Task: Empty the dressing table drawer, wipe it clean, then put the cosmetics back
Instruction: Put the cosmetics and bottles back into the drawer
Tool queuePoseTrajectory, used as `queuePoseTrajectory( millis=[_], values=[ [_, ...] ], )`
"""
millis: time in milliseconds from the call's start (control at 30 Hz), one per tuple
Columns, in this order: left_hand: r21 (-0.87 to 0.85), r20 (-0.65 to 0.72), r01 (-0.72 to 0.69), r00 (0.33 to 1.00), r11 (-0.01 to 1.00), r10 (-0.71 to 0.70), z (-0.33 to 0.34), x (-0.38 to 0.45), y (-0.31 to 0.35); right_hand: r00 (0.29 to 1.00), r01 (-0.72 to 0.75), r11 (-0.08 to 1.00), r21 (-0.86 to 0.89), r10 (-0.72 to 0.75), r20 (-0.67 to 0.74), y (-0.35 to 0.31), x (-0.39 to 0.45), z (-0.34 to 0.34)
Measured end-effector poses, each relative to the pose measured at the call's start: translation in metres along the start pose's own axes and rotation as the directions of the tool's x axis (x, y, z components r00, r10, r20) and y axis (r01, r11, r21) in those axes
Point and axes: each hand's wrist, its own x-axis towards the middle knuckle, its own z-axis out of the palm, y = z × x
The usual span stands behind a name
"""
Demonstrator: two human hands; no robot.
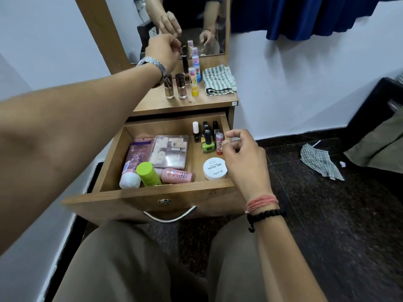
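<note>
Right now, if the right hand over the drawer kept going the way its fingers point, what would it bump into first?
Probably the pink-and-red lip balm stick standing in the drawer: the right hand reaches toward it with curled fingers, almost touching. Just beyond it stands the green nail polish bottle. Depth is hard to judge from this one view.

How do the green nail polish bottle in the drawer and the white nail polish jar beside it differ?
The green nail polish bottle is tall and narrow with a black cap; the white jar is low, wide and round. The bottle stands toward the drawer's back right with other bottles; the jar sits alone near the front wall. The jar's lid carries printed text; the bottle has a small label. Both are untouched.
</note>
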Motion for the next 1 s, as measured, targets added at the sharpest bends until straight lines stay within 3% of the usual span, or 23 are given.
queuePoseTrajectory(
  millis=[200, 467, 600, 667, 733, 867, 1000],
  values=[
    [0.153, 0.178, -0.092, 0.982, 0.984, 0.064, 0.018, 0.017, -0.001, 1.000, -0.010, 0.999, 0.032, 0.010, 0.009, 0.002, 0.002, -0.001],
    [0.099, 0.094, -0.094, 0.992, 0.991, 0.085, 0.018, 0.017, -0.002, 1.000, -0.023, 0.999, 0.034, 0.023, 0.006, 0.002, 0.004, 0.001],
    [0.057, 0.050, -0.110, 0.993, 0.992, 0.107, -0.007, 0.017, -0.004, 0.999, -0.031, 0.999, 0.039, 0.032, -0.017, 0.002, 0.007, 0.000],
    [0.115, 0.042, -0.096, 0.995, 0.989, 0.092, -0.025, 0.014, -0.004, 0.999, -0.046, 0.997, 0.056, 0.047, -0.020, 0.002, 0.007, 0.000],
    [0.178, 0.036, -0.142, 0.990, 0.974, 0.138, -0.046, 0.001, 0.000, 0.998, -0.056, 0.996, 0.073, 0.058, -0.030, 0.001, 0.007, 0.000],
    [0.042, -0.029, -0.279, 0.960, 0.959, 0.280, -0.075, -0.047, 0.008, 0.993, -0.088, 0.990, 0.114, 0.096, -0.064, 0.000, 0.007, -0.001],
    [-0.004, 0.104, -0.306, 0.947, 0.952, 0.305, -0.065, -0.105, 0.021, 0.989, -0.100, 0.980, 0.169, 0.116, -0.087, -0.002, 0.006, -0.002]
  ],
)
